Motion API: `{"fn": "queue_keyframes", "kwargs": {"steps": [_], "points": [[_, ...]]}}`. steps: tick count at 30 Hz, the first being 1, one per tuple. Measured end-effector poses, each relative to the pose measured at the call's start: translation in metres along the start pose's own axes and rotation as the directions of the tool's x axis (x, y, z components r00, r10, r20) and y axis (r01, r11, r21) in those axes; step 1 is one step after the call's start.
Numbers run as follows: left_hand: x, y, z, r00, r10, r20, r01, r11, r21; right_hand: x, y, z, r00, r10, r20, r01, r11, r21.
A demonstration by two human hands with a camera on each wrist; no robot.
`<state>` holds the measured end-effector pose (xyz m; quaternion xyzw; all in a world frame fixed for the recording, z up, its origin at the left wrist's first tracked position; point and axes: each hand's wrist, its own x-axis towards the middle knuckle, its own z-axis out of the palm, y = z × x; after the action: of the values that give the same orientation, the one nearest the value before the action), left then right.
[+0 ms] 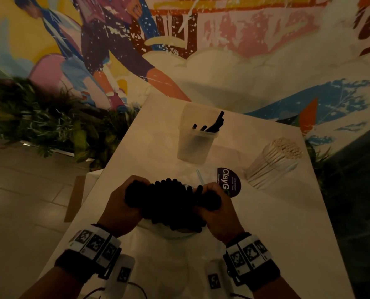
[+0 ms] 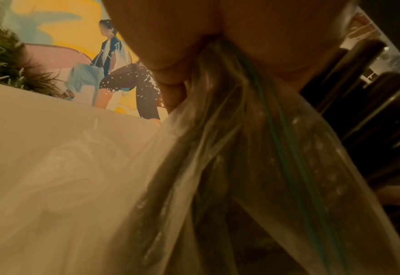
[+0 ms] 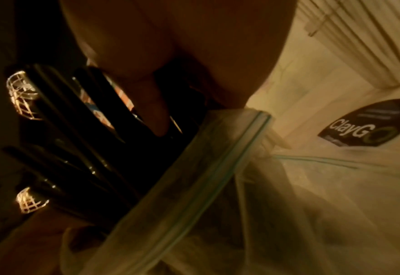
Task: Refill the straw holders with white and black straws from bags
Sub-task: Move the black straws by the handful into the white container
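A thick bundle of black straws point(image 1: 171, 203) stands upright over the near middle of the white table point(image 1: 270, 238). My left hand point(image 1: 119, 207) grips its left side and my right hand point(image 1: 222, 212) grips its right side. Around the bundle hangs a clear zip bag point(image 1: 179, 234); the left wrist view shows the bag point(image 2: 241, 148) bunched in my left hand point(image 2: 217, 37) beside the black straws point(image 2: 371, 111). In the right wrist view the bag mouth point(image 3: 194, 186) meets the straws point(image 3: 88, 130) under my right hand point(image 3: 170, 46). Farther back, a clear holder point(image 1: 196, 145) contains a few black straws.
A clear pack of white straws point(image 1: 274, 162) lies at the table's right, also seen as white straws point(image 3: 359, 37). A dark round sticker point(image 1: 229, 182) is on the tabletop. Green plants point(image 1: 39, 121) line the left; tiled floor lies below them.
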<state>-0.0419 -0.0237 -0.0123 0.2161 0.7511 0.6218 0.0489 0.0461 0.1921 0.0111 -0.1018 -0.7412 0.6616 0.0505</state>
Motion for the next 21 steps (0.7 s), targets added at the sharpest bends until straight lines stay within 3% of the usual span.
{"fn": "queue_keyframes", "kwargs": {"steps": [5, 10, 16, 18, 21], "points": [[0.003, 0.001, 0.001, 1.000, 0.002, 0.004, -0.002, 1.000, -0.012, -0.001, -0.008, 0.000, 0.999, -0.048, 0.018, 0.050, 0.995, -0.087], [0.004, -0.003, 0.001, 1.000, 0.002, 0.010, -0.002, 1.000, -0.020, 0.007, -0.005, -0.002, 0.995, 0.047, 0.085, -0.022, 0.963, -0.269], [0.006, -0.005, 0.002, 1.000, 0.005, 0.010, -0.005, 1.000, -0.001, 0.014, -0.012, -0.007, 0.984, 0.170, 0.062, -0.171, 0.985, 0.025], [0.007, -0.004, 0.002, 1.000, 0.010, 0.009, -0.010, 1.000, -0.004, 0.014, -0.018, -0.011, 0.979, 0.195, 0.065, -0.198, 0.979, 0.047], [0.008, -0.007, 0.002, 1.000, 0.003, 0.005, -0.003, 1.000, -0.021, 0.015, -0.029, -0.017, 0.992, 0.126, 0.024, -0.126, 0.992, -0.032]]}}
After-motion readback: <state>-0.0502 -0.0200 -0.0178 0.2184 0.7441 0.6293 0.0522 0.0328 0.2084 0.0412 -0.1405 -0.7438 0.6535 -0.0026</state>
